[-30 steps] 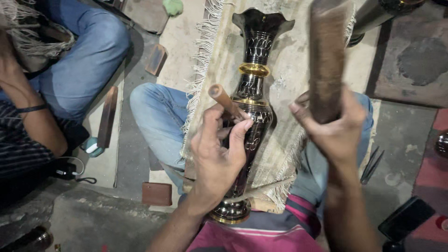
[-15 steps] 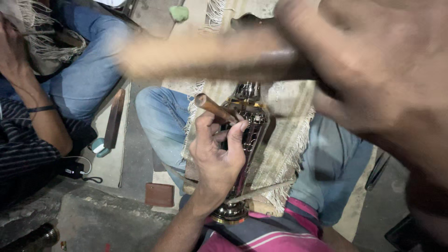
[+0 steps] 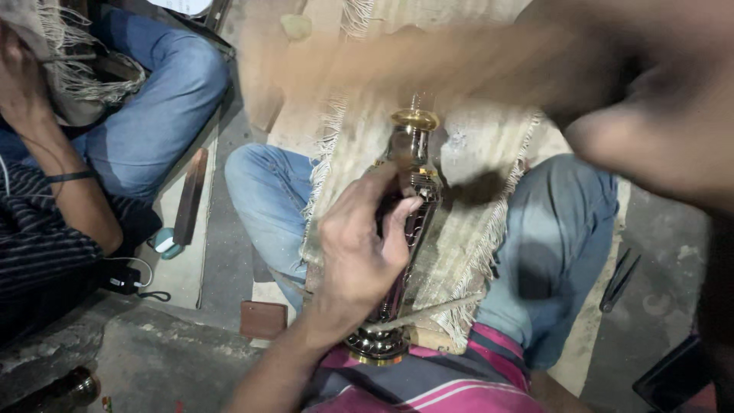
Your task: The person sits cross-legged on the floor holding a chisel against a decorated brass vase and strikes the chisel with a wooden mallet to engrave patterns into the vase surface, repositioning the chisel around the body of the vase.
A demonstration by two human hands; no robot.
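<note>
Our left hand (image 3: 359, 252) is wrapped round the belly of the tall black metal vase with a gold neck ring (image 3: 409, 191), fingers curled over it and the thumb along the near side. The vase lies lengthwise on the fringed beige cloth (image 3: 474, 229) spread across our knees, its round gold-edged foot (image 3: 376, 346) below the grip, close to our pink striped shirt. Half a second ago a small brown punch stood out above those knuckles; now we cannot make it out, so whether the fingers pin a tool against the metal as well we cannot tell.

What has changed most is our right hand (image 3: 650, 115). A second ago it held the brown wooden mallet (image 3: 397, 65) upright, off to the right of the vase; now hand and mallet are a blur sweeping across above the grip, over the vase's neck. It looks clenched on the handle, though the smear hides the fingers. We read this as a blow in mid-swing, the chasing work going on stroke by stroke.

Left of the grip, another person's arm (image 3: 73, 199) rests by blue-jeaned legs
</note>
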